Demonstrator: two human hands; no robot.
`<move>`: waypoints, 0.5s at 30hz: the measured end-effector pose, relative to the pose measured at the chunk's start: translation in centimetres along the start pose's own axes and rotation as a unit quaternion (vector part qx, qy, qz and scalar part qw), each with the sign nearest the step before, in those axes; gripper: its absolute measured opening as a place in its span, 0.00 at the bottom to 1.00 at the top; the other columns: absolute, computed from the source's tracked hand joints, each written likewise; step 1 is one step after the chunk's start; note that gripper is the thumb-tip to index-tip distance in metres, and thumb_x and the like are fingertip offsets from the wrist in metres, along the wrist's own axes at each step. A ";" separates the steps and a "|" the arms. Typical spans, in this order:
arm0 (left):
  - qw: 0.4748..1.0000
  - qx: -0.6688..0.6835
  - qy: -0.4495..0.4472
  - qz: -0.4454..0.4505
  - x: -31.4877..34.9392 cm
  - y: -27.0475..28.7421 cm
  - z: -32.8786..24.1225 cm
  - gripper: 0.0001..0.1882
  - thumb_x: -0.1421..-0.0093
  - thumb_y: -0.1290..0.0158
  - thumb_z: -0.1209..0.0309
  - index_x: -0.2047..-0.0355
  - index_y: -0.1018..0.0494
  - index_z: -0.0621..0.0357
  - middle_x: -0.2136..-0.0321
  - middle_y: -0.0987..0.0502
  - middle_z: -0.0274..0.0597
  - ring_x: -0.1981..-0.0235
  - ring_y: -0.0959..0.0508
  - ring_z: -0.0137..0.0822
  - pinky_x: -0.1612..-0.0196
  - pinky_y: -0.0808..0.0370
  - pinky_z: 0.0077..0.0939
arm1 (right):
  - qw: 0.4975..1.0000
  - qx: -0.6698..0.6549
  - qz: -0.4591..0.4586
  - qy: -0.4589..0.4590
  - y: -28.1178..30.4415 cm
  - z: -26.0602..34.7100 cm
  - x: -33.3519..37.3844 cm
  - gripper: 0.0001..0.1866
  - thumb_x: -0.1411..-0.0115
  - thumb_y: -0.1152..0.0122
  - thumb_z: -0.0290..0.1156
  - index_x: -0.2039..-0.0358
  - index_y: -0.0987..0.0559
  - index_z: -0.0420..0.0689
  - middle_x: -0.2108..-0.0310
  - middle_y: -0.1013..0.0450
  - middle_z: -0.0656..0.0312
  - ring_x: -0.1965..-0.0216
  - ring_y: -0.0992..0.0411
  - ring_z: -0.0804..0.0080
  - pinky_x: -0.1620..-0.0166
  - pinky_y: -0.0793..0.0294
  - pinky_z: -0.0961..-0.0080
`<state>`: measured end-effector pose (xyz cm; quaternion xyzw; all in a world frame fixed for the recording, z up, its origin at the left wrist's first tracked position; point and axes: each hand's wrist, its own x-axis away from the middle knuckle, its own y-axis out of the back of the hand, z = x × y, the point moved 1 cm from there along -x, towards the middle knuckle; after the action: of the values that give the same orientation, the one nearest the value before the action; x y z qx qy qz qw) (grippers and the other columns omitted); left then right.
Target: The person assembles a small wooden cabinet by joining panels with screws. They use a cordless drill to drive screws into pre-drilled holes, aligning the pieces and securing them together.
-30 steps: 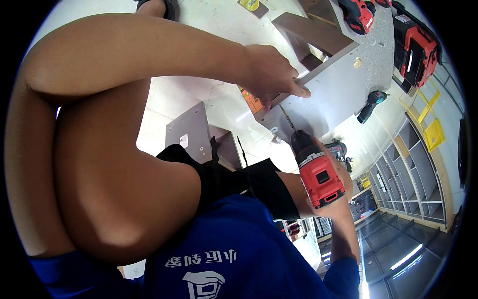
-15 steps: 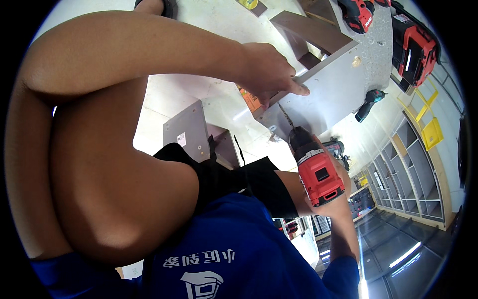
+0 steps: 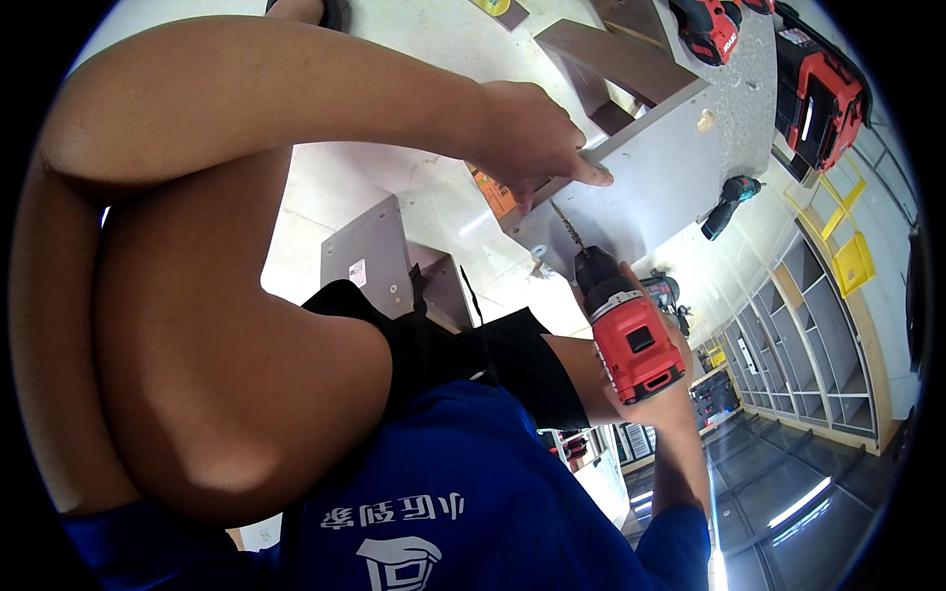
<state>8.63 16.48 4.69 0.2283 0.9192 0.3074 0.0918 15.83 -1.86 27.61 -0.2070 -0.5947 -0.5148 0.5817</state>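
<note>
A red and black cordless drill (image 3: pixel 636 340) is held in my right hand (image 3: pixel 672 364), whose fingers are partly hidden behind its body. Its long twist bit (image 3: pixel 566 225) points away from me, with the tip at the near edge of a light grey panel (image 3: pixel 650 177). Whether the tip touches the panel, I cannot tell. Further along that same edge, my left hand (image 3: pixel 532 143) grips the panel, one finger stretched over its face and the others bent down beside it. The panel forms one side of a grey box-like cabinet part (image 3: pixel 621 59).
Another grey cabinet piece (image 3: pixel 370 251) stands on the pale floor by my leg. A small dark green driver (image 3: pixel 729 207) lies beyond the panel. Red power tools (image 3: pixel 707 30) and a red-black case (image 3: pixel 823 103) are at the far right. An orange box (image 3: pixel 496 194) sits below my left hand.
The drill has shifted very slightly, its bit still close to the panel's edge. My left hand stays in the same place on the panel.
</note>
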 end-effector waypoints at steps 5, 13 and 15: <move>1.000 0.000 -0.001 0.008 -0.1 0.0 0.0 0.46 0.52 0.32 0.54 0.33 0.38 0.33 0.69 0.22 0.40 0.60 0.18 0.41 0.61 0.18 0.34 | 1.000 0.012 0.005 0.017 -0.1 -0.6 0.0 0.48 0.54 0.24 0.35 0.32 0.36 0.41 0.43 0.29 0.43 0.41 0.29 0.49 0.38 0.33 0.60; 1.000 0.000 0.009 0.017 -0.1 0.2 -0.1 0.46 0.52 0.32 0.55 0.32 0.39 0.32 0.69 0.23 0.39 0.60 0.18 0.40 0.61 0.19 0.34 | 0.996 0.038 -0.025 0.077 0.0 -0.4 0.1 0.49 0.54 0.25 0.35 0.32 0.37 0.41 0.42 0.30 0.42 0.40 0.30 0.48 0.37 0.34 0.58; 1.000 0.004 0.004 0.014 0.0 0.1 -0.1 0.46 0.52 0.31 0.55 0.32 0.38 0.31 0.69 0.23 0.39 0.60 0.18 0.40 0.61 0.19 0.34 | 0.998 0.023 -0.022 0.063 -0.1 -0.1 -0.1 0.49 0.54 0.25 0.35 0.32 0.37 0.41 0.42 0.29 0.43 0.40 0.30 0.49 0.37 0.33 0.58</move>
<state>8.65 16.49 4.78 0.2398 0.9175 0.3061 0.0831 15.84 -1.90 27.48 -0.1476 -0.5731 -0.5256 0.6111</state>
